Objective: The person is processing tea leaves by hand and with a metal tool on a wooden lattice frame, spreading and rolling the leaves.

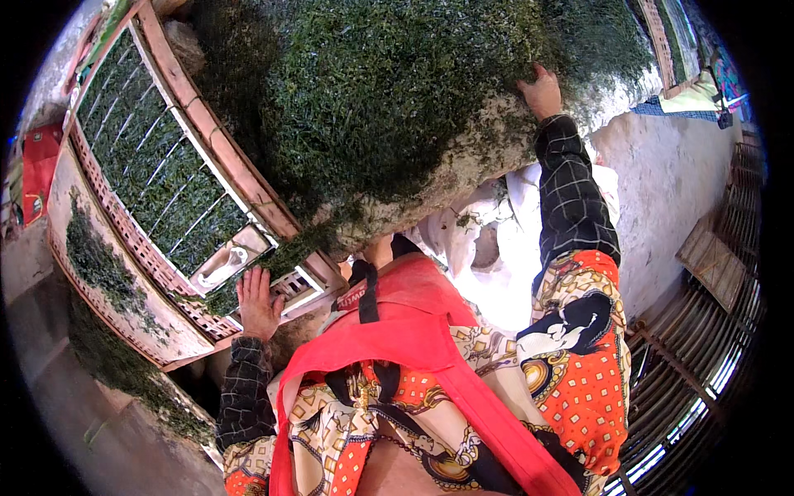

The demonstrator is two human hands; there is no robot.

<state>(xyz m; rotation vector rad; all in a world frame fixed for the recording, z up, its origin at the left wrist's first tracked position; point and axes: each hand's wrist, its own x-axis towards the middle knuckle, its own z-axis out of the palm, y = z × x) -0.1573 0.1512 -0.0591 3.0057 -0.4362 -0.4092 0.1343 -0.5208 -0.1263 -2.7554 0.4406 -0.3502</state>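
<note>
My left hand (259, 304) lies with its fingers stretched out at the near corner of a pinkish wooden frame (217, 142). Next to its fingertips is a small tray (229, 263) with a white, curved object on it. Further to the right, my right hand (542, 93) reaches the edge of a wide heap of finely chopped green leaves (372, 91). Its fingers curl in at the leaves, and the fingertips are partly hidden there. Thin pale rods cross the frame, with more chopped leaves (145, 157) underneath.
A rough, pale stone-like ledge (488, 136) runs below the leaf heap. White cloth or sacking (504, 248) hangs beneath it. Dark slats (695, 355) and a flat wooden board (711, 263) are at the right. A red item (40, 169) stands at the far left.
</note>
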